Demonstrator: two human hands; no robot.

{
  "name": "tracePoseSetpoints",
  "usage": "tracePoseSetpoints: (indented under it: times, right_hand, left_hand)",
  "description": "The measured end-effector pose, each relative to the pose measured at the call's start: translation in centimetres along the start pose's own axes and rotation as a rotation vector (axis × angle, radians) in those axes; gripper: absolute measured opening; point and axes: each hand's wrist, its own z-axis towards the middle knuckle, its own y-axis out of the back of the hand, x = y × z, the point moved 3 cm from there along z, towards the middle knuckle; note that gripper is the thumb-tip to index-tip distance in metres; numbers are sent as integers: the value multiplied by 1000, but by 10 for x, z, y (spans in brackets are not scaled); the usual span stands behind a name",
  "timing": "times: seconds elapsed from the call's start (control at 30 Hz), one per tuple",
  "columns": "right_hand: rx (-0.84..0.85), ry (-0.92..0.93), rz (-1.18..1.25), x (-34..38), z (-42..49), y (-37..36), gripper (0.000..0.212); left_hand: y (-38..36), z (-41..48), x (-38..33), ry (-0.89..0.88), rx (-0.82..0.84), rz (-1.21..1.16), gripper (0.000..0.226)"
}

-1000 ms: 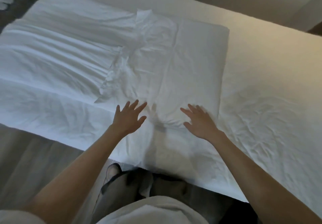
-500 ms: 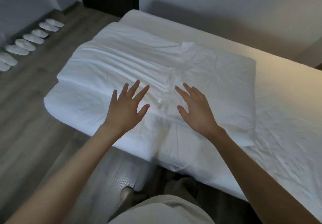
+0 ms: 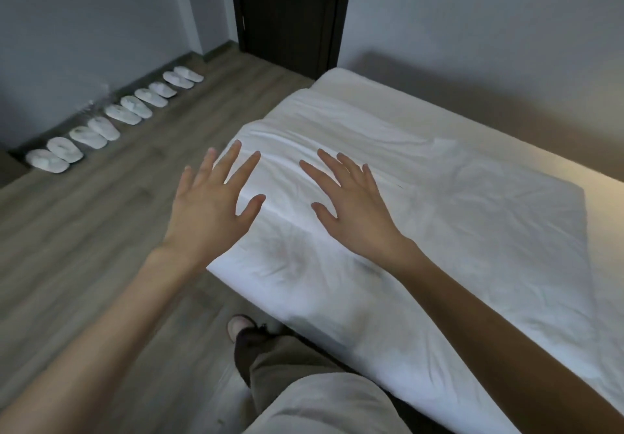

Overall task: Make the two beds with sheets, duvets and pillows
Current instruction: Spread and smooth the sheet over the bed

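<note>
Palms down, left hand (image 3: 209, 212) and right hand (image 3: 353, 212) splayed wide; both empty, above white duvet (image 3: 466, 224).

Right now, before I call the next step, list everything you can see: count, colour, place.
bed: one, white sheet, right half of the view, against the far wall
folded bedding: one, white, creased, on top of the bed at its left end
slippers: about ten, white, in a row on the floor along the left wall
door: one, dark, far wall beyond the bed's corner
floor: grey-brown wood, left and near
wall: grey, behind the slippers
leg: beige trousers, bottom centre
left hand: open, fingers spread, at the bedding's left edge
right hand: open, fingers spread, over the bedding; contact unclear
</note>
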Motion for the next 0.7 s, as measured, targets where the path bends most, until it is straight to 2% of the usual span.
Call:
tracePoseSetpoints:
  times: [0.43,0.7]
  right_hand:
    - [-45,26,-60,79,248,-75,63]
    - [-57,-25,-76,110,358,-103,60]
  left_hand:
    - [9,160,203,-54,101,87,62]
    - [2,251,316,-32,147,17,62]
